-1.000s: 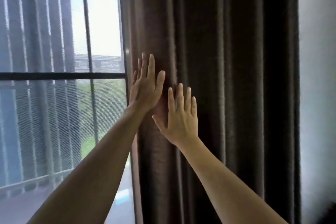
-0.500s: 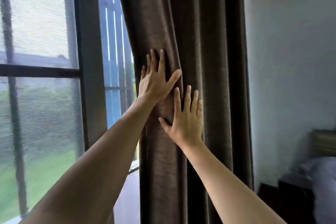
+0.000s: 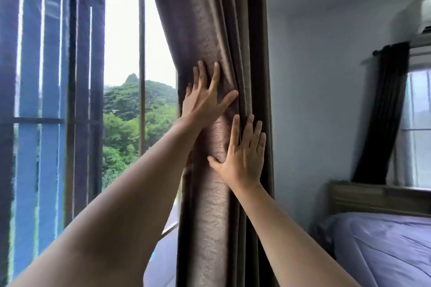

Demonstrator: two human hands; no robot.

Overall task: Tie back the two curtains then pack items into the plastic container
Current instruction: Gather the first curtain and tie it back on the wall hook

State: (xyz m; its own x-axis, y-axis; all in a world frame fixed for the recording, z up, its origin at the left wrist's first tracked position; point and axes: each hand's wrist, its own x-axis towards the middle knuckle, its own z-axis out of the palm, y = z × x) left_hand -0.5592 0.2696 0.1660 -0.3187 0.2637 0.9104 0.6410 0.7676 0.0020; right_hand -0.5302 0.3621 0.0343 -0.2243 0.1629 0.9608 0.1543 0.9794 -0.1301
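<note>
A brown curtain (image 3: 210,30) hangs in front of me, bunched into a narrow column of folds against the wall. My left hand (image 3: 205,98) presses flat on its upper folds with fingers spread and straight. My right hand (image 3: 242,156) lies flat on the fabric lower down and to the right, fingers straight. Neither hand grips the cloth. No tie-back and no plastic container are in view.
A large window (image 3: 123,53) with dark frames (image 3: 77,77) fills the left, trees outside. To the right are a white wall (image 3: 314,100), a bed (image 3: 384,240) with lilac bedding and a wooden headboard (image 3: 373,198), and a second dark curtain (image 3: 384,112) by a smaller window.
Both hands have pushed the curtain to the right, gathering it into tighter folds and uncovering more window. The view has swung right, bringing the wall and bed into sight.
</note>
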